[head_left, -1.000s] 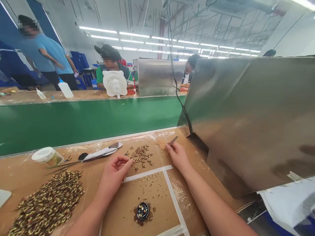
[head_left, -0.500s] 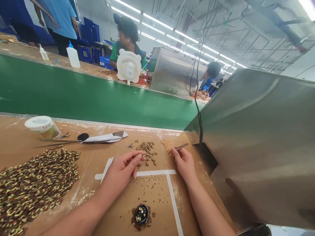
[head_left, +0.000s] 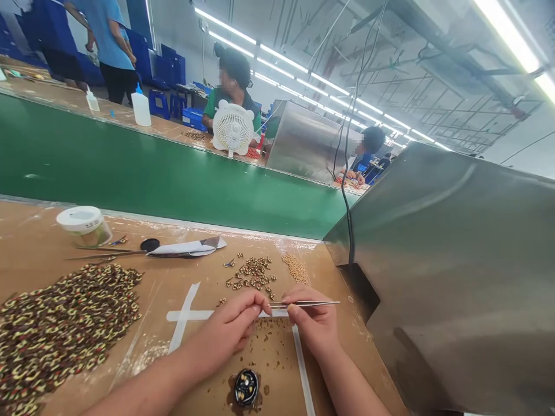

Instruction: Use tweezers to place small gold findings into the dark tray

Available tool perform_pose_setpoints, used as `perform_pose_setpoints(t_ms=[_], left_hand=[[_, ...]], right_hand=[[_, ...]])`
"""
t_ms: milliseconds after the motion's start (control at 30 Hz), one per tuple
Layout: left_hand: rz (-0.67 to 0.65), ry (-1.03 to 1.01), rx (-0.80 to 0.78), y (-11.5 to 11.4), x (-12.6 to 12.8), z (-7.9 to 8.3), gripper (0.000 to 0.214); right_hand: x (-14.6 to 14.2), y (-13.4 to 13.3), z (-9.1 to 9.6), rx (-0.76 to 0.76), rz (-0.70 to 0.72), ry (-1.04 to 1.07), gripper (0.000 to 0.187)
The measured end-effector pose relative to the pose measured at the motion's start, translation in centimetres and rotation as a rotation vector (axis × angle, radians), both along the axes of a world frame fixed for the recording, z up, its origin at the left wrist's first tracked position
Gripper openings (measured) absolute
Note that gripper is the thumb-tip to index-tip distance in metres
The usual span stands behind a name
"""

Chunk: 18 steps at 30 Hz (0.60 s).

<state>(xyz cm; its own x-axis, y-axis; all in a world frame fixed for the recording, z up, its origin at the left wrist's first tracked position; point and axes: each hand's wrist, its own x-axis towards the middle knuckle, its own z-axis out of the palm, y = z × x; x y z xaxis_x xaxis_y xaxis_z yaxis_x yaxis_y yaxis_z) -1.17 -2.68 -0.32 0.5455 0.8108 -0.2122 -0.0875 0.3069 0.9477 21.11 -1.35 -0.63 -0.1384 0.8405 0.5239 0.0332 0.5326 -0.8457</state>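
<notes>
My right hand holds metal tweezers level, their tips pointing left. Those tips reach the fingertips of my left hand, which are pinched together; whatever is between them is too small or hidden to name. Just beyond both hands lies a loose group of small dark-and-yellow pieces. A patch of tiny tan beads sits behind my right hand. Nearer to me, a small round black dish with glossy dark liquid and a few pale bits stands on the stained brown board.
A big heap of dark-and-yellow pieces covers the left side. Behind it are a lidded tub and a white-wrapped tool. A metal housing walls off the right. Across the green belt stand a fan and co-workers.
My right hand has come left and nearer from the tan beads, turning the tweezers level. My left hand has moved slightly right and nearer, and the two hands now meet.
</notes>
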Motion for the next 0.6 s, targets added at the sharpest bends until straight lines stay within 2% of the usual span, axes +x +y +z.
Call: perform_pose_setpoints(t_ms=[167, 267, 333, 467, 600], left_hand=[[0.014, 0.082, 0.034, 0.3, 0.1, 0.3, 0.046], [-0.002, 0.065, 0.034, 0.6, 0.1, 0.2, 0.051], [-0.022, 0.009, -0.005, 0.7, 0.1, 0.1, 0.053], [-0.020, -0.032, -0.054, 0.6, 0.1, 0.3, 0.052], [-0.027, 0.010, -0.046, 0.4, 0.0, 0.2, 0.053]], right_hand=[[-0.3, -0.3, 0.8, 0.086, 0.033, -0.068, 0.010], [-0.5, -0.4, 1.2, 0.083, 0.039, -0.074, 0.008], [-0.7, -0.4, 1.2, 0.001, 0.022, -0.030, 0.008], [-1.2, -0.2, 0.9, -0.305, 0.098, 0.168, 0.029], [-1.4, 0.0, 0.8, -0.384, 0.135, 0.234, 0.037]])
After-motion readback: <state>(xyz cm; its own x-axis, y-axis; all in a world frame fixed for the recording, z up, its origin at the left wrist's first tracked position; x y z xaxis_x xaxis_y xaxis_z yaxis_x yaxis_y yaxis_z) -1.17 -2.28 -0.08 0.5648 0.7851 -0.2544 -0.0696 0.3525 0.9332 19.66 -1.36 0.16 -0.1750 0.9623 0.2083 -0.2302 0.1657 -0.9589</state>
